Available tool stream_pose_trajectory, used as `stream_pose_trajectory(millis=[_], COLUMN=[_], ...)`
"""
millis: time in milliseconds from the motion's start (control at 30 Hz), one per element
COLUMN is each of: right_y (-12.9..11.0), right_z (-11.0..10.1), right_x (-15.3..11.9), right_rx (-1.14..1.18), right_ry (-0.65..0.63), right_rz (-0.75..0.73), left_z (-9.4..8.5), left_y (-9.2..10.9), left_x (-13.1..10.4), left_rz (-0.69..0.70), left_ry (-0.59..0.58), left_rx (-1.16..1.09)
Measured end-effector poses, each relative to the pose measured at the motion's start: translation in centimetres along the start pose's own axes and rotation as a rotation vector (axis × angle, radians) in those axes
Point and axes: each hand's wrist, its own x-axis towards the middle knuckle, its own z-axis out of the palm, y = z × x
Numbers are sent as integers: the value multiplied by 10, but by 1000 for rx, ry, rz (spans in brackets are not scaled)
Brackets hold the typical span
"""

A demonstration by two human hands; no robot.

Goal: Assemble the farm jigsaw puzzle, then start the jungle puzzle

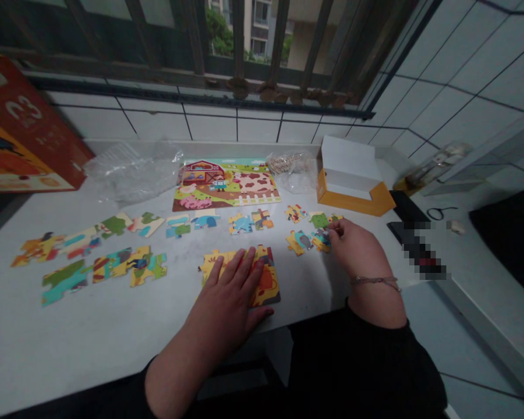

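Observation:
My left hand (225, 299) lies flat with fingers spread on a block of joined jigsaw pieces (269, 285), yellow and orange, near the table's front edge. It covers much of the block. To the right, my right hand (360, 247) has its thumb and fingertips pinched on a jigsaw piece (321, 239) with blue and yellow print. The fingers partly hide that piece. Touching or close beside it are a grey-and-yellow piece (300, 241), a green piece (318, 219) and a red-and-yellow piece (295, 213).
Several loose jigsaw pieces (146, 265) lie in rows at left. Behind are a farm picture board (227, 185), clear plastic bags (135, 171) and an open white-and-yellow box (353, 201). A big red box (30, 134) stands far left. A barred window is behind the table.

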Motion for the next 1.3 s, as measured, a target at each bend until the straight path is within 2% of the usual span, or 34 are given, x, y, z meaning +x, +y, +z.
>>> stream_pose_trajectory(millis=[100, 200, 333, 433, 600, 767, 1067, 1300], right_y=[-18, -41, -70, -82, -86, -84, -83, -81], right_z=[5, 18, 39, 48, 57, 66, 53, 56], right_x=[-2, -5, -14, -20, -19, -14, -11, -12], right_rx=[41, 116, 214, 265, 275, 214, 205, 210], right_ry=[22, 61, 78, 84, 82, 1, -74, -33], right_rz=[-83, -238, -409, -488, -520, -526, -519, -521], left_z=[4, 4, 3, 2, 4, 4, 2, 2], left_y=[5, 6, 9, 12, 20, 29, 31, 33], left_x=[1, -1, -1, -2, -5, -7, -10, -12], left_rz=[-1, -13, -30, -19, -29, -13, -33, -42], left_ry=[4, 4, -40, -77, -60, -44, -35, -7], left_rx=[30, 33, 25, 15, -14, -51, -96, -110])
